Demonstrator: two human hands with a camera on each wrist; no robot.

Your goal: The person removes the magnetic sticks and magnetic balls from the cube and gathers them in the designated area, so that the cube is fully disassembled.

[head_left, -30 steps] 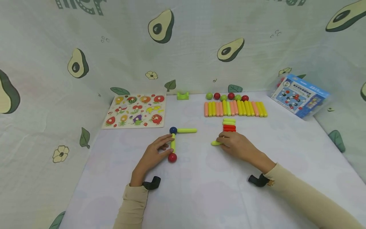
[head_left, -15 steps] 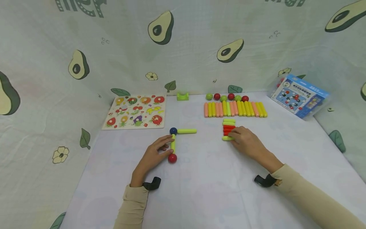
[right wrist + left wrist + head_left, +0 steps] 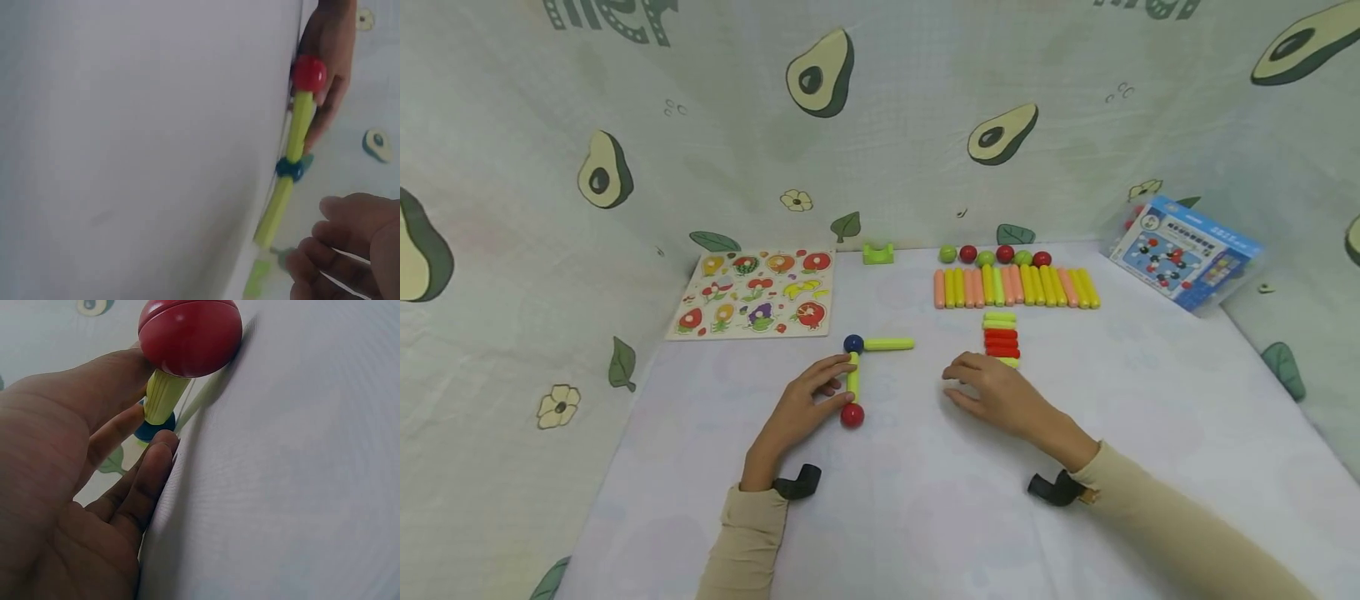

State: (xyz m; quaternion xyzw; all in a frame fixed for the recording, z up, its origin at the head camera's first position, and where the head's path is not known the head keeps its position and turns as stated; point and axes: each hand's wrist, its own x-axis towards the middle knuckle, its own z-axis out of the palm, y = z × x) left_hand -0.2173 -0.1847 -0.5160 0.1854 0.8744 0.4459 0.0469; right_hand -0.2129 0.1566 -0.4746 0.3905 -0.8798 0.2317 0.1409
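Note:
A yellow-green rod (image 3: 853,379) joins a blue ball (image 3: 853,343) at its far end to a red ball (image 3: 852,416) at its near end. A second yellow-green rod (image 3: 889,343) sticks out rightward from the blue ball. My left hand (image 3: 805,404) holds the first rod from its left side, thumb by the red ball (image 3: 190,337) in the left wrist view. My right hand (image 3: 1000,393) hovers right of the assembly with loosely bent fingers and nothing in them. Just beyond it lies a stack of short red rods (image 3: 1002,342) and yellow-green rods (image 3: 1000,321), its nearest rod partly hidden by the hand.
Behind the stack runs a row of yellow and pink rods (image 3: 1030,287), with red and green balls (image 3: 986,258) behind it. A fruit puzzle board (image 3: 752,293) lies back left, beside a green bracket (image 3: 878,254). A blue box (image 3: 1183,252) in clear wrap stands back right.
My right hand has laid a yellow-green rod at the near end of the stack, let go, and moved left. My left hand and the assembly stay in place.

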